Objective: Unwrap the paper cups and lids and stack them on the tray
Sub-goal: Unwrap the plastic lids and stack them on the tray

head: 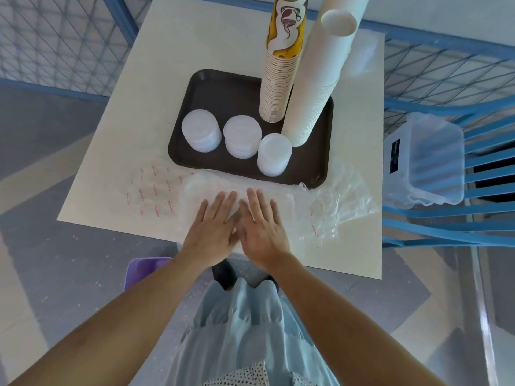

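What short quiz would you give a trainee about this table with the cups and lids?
1. True or false: the left hand and the right hand both rest flat on the clear plastic wrap.
2. How many lid stacks stand on the tray?
3. Besides lids, the tray holds: A) a printed cup stack and a white cup stack; B) a bottle; C) nothing.
Key: 1 true; 2 three; 3 A.

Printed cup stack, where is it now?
In the head view the printed cup stack stands on the dark tray, just left of the white cup stack and behind the lid stacks.
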`<state>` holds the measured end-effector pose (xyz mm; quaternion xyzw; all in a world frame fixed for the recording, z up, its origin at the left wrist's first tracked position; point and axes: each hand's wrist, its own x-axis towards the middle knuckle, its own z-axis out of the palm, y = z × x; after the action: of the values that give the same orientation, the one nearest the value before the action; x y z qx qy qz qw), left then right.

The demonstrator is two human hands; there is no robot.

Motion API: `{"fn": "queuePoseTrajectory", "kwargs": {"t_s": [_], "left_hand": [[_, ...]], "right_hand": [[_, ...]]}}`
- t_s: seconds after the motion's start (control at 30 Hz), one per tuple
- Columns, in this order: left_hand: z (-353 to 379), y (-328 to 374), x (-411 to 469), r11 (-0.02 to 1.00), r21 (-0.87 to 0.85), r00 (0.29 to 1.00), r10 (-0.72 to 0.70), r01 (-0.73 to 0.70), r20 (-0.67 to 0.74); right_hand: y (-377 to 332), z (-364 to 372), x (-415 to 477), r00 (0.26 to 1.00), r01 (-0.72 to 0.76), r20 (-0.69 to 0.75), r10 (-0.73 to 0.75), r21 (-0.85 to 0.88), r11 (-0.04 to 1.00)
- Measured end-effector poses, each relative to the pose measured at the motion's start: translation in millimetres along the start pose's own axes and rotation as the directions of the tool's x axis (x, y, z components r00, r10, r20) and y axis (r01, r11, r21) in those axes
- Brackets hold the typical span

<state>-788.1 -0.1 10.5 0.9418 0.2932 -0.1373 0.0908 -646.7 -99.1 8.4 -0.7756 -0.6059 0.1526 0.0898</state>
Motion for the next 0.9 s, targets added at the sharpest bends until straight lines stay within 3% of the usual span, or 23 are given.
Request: {"fn": "queuePoseTrajectory", "kwargs": {"t_s": [0.3,0.43,0.6,0.77,0.9], "left_hand": [[9.9,-13.3,-2.9,0.997,0.069,0.999,0.044,-0.042,-0.028],[5.2,-13.0,-1.3,0.999,0.027,0.999,0.044,-0.044,-0.005],[-11.5,-9.7,3.2,0.998,-0.059,0.999,0.028,-0.026,0.037],[-28.9,-2.0,3.9,0.999,-0.026,0.997,-0.026,0.027,0.067],[-43.9,7.5,5.4,0.997,0.021,0.995,-0.074,0.073,0.066]], "right_hand": [[48.8,11.1,-26.1,0.991,-0.132,0.023,0.135,-0.112,0.985],[76.6,1.4,-41.8,0.98,-0.196,0.008,0.198,-0.127,0.972],[74.6,-6.2,-37.0,0.968,-0.22,0.09,0.236,-0.156,0.963],[60.5,-32.7,-35.8,0.974,-0.204,0.049,0.219,-0.215,0.955],[52.7,-50.0,-40.7,0.985,-0.167,0.023,0.173,-0.153,0.974]]}}
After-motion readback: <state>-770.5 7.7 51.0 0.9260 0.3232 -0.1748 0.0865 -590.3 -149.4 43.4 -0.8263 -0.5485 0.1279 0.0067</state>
